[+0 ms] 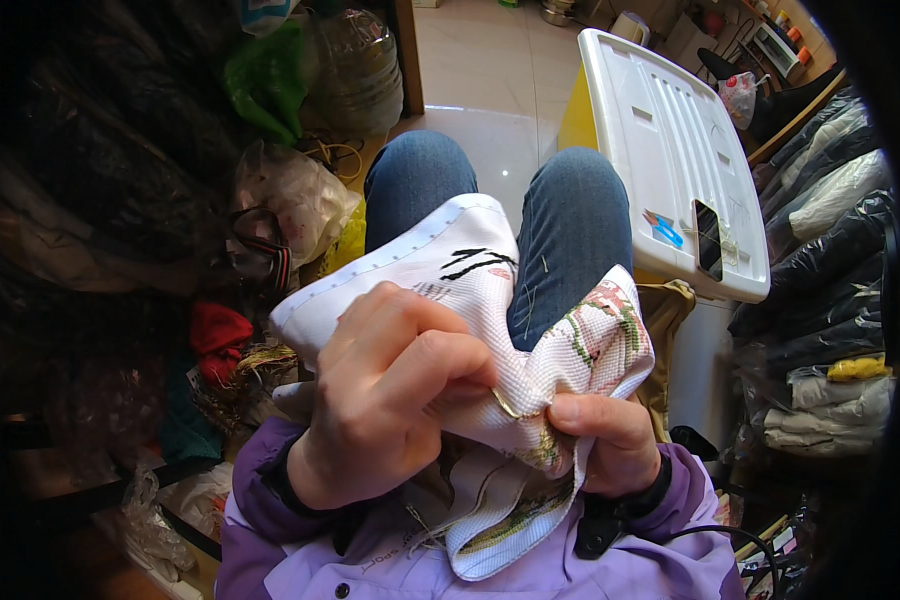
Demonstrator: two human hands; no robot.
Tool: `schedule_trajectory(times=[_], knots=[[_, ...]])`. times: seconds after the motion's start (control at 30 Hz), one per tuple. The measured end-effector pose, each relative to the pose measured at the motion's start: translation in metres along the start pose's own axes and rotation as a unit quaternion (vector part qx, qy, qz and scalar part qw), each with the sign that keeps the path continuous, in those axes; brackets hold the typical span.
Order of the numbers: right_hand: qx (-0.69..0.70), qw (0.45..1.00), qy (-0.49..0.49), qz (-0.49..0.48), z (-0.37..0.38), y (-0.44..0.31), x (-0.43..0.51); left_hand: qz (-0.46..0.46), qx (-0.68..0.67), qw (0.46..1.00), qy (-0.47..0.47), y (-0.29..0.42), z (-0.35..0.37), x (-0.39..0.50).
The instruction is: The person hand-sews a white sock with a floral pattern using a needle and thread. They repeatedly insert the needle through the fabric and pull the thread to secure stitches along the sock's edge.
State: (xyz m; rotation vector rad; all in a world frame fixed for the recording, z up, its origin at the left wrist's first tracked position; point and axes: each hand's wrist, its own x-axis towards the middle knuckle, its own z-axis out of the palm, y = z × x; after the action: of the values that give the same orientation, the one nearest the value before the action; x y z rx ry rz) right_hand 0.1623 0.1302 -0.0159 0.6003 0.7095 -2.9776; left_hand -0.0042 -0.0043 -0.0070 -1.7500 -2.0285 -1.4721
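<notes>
A white cross-stitch cloth (471, 225) lies bunched over my lap, with black, pink and green stitching. My left hand (390, 390) is on the cloth's left side, its fingers curled and pinched together. From those fingertips a short gold thread (516, 409) curves across the weave towards my right thumb. My right hand (607, 439) grips a gathered fold of the cloth, thumb on top and the other fingers hidden behind. Below the hands, a looped edge of the cloth hangs against my purple jacket. No needle can be made out.
To the right stands a yellow storage box with a white lid (645, 135), bearing blue-handled thread snips (664, 228) and a phone (708, 238). Plastic-wrapped garments (817, 262) line the far right. Plastic bags (292, 195) and a red cloth (220, 337) crowd the left.
</notes>
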Motion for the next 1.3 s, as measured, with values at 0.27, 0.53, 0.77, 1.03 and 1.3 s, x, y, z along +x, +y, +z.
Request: schedule_trajectory(times=[0.27, 0.53, 0.77, 1.03, 1.3], knots=[[0.003, 1.0, -0.008, 0.007, 0.0, 0.002, 0.001, 0.088, 0.068, 0.993, 0.036, -0.005, -0.002, 0.004], [-0.017, 1.0, -0.003, 0.012, -0.002, 0.002, 0.0, 0.038, 0.045, 0.998, -0.003, 0.004, -0.007, -0.001], [-0.002, 1.0, -0.014, 0.008, -0.001, 0.002, 0.001, 0.044, 0.001, 0.999, 0.008, 0.0, -0.003, 0.003], [0.012, 1.0, -0.008, 0.024, 0.003, 0.002, 0.0, 0.049, -0.005, 0.999, 0.024, 0.002, 0.0, -0.004], [0.016, 1.0, -0.006, 0.02, 0.001, 0.003, 0.0, 0.059, -0.026, 0.997, 0.034, 0.007, 0.001, -0.005]])
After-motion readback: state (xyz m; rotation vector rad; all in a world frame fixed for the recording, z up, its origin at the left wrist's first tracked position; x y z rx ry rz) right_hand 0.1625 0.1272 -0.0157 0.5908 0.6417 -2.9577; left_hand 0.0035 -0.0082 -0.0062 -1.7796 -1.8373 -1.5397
